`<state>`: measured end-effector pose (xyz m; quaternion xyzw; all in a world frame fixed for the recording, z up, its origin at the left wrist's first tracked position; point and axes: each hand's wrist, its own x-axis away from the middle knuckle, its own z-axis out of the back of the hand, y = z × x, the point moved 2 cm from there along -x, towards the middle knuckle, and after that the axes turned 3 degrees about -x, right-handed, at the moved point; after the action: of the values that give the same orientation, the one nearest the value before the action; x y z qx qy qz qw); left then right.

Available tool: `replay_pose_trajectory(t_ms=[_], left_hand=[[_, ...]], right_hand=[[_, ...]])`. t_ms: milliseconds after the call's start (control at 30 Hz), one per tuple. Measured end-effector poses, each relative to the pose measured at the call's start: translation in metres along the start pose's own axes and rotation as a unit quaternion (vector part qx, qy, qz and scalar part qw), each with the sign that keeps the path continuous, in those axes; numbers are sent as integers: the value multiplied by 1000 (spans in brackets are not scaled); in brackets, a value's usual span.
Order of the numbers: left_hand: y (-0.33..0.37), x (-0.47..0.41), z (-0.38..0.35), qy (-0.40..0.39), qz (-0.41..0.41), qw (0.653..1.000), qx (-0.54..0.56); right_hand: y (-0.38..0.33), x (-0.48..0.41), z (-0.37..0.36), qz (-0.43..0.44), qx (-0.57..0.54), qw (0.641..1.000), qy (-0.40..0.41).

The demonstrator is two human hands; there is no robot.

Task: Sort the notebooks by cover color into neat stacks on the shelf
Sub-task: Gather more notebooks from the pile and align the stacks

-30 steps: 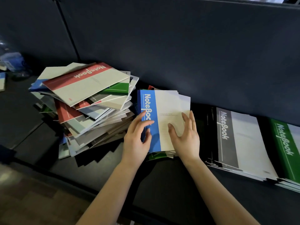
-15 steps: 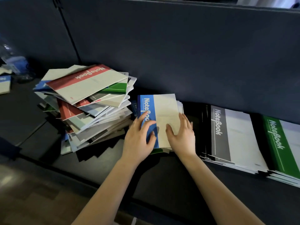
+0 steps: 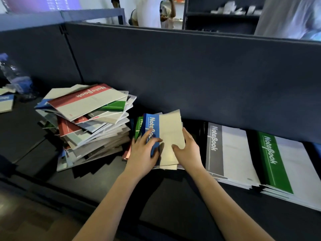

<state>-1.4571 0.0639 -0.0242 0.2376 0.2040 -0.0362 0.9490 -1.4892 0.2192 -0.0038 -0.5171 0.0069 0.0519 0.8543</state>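
Lettering (image 3: 152, 122) on blue notebook (image 3: 169, 129) is half hidden by left hand (image 3: 142, 153).

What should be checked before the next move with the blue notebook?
1. Grip on the blue notebook: ok, the left hand and right hand hold its sides.
2. Single colour underneath it: not ok, a green notebook and a red edge show.
3. Grey stack neat: ok.
4. Green stack neat: ok.
5. Place for blue covers: cannot tell.
6. Mixed pile sorted: not ok.
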Motion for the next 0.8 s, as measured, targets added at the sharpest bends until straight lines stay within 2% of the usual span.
replay_pose_trajectory(t_ms=[167,267,400,500,533,633,800], left_hand=[[13,-1,6,16,30,997,72],[31,0,9,65,69,979,179],[58,-1,11,135,141,928,317],[82,-4,14,166,191,857,449],[89,-4,14,165,200,843,472],[112,-5,10,147,179,833,502],[157,2,-19,75,121,846,514]], right_hand=[[-6,10,17,25,-42,999,6],[-8,15,36,38,-62,997,9],[-11,23,68,62,-120,991,19],[-8,30,93,87,-151,984,39],[-5,32,101,87,-167,981,46],[9,41,124,67,-214,972,72],[37,58,159,41,-167,975,138]])
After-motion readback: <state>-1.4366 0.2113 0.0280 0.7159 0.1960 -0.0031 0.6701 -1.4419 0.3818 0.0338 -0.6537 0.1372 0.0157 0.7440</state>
